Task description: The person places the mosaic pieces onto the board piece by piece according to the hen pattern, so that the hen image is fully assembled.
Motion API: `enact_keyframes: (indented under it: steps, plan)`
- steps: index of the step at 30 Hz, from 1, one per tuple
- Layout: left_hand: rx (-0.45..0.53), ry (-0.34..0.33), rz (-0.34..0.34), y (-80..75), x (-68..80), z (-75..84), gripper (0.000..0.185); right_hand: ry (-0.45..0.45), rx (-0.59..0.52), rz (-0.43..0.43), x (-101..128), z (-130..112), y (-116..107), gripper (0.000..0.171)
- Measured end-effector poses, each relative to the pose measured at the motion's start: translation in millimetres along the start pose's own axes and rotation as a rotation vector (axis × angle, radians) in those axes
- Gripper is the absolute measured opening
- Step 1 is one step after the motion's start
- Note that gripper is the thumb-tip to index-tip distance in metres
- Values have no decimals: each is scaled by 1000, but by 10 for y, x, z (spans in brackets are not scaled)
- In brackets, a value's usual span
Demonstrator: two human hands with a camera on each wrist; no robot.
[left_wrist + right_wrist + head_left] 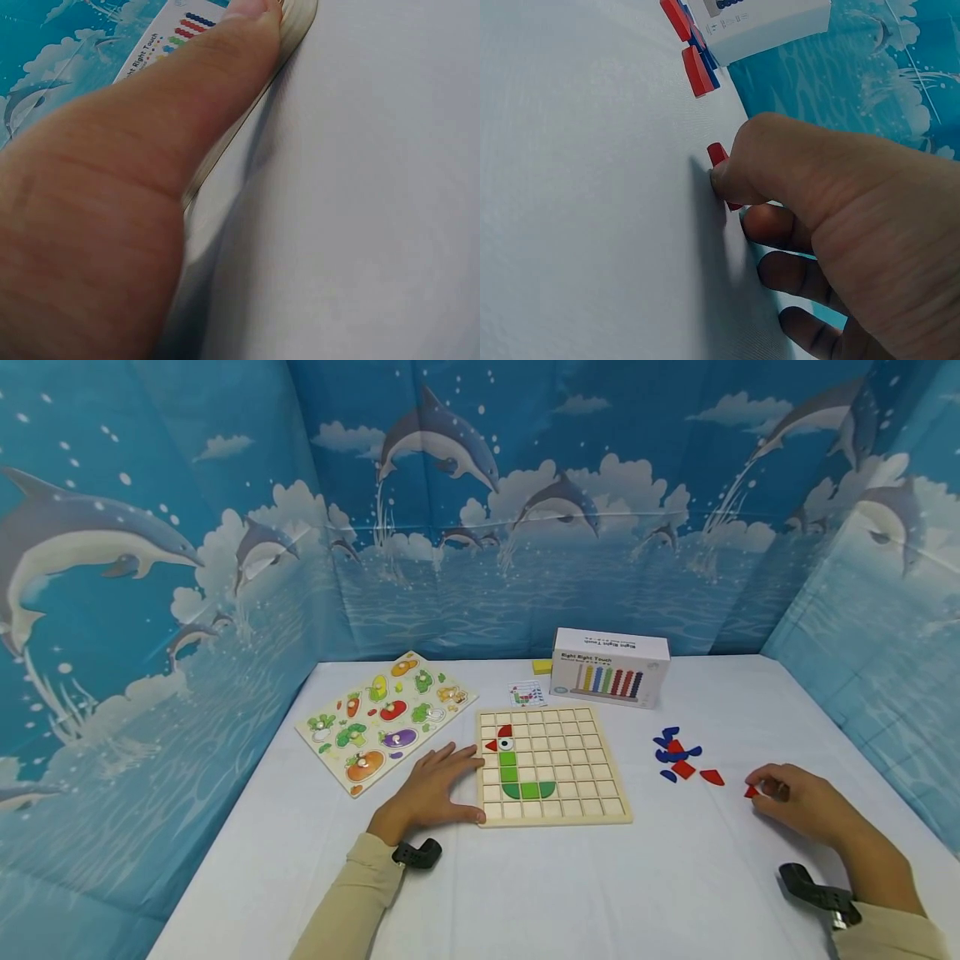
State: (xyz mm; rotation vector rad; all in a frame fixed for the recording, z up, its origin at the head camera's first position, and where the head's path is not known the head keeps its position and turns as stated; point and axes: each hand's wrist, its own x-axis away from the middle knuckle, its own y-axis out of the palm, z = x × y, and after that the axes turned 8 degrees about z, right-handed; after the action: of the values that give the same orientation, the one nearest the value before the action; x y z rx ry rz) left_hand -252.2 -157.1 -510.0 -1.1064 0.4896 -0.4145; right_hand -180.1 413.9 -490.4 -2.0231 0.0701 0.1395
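A square wooden grid board (577, 820) lies mid-table, with green, red and eye-marked pieces set in its left columns in a bird-like neck and head. My left hand (435, 789) rests at the board's left edge, fingers spread and thumb near its lower left corner. Off to the right, my right hand (806, 802) pinches a small red piece (718, 154) between thumb and fingers, close over the white cloth. Between that hand and the board lies a loose group of blue pieces (677, 757) and red pieces, with a red wedge-shaped piece (712, 777) nearest the hand.
At the back stands a white box (611, 668) with a coloured bead picture. Beside it are a yellow block (542, 667) and a small picture card (527, 693). A vegetable puzzle board (386, 718) lies at the left. Dolphin-print curtains (480, 585) enclose the table.
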Motion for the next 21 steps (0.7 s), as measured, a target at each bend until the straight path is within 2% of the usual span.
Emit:
enact_keyframes:
  steps: [14, 21]
  plan:
    - [-6, 12, 14, 1, -5, -7, 95, 6, -6, 39, -1, -25, 10, 23]
    - [0, 4, 9, -6, -2, 0, 95, 27, -15, 28, -7, -56, 5, 26]
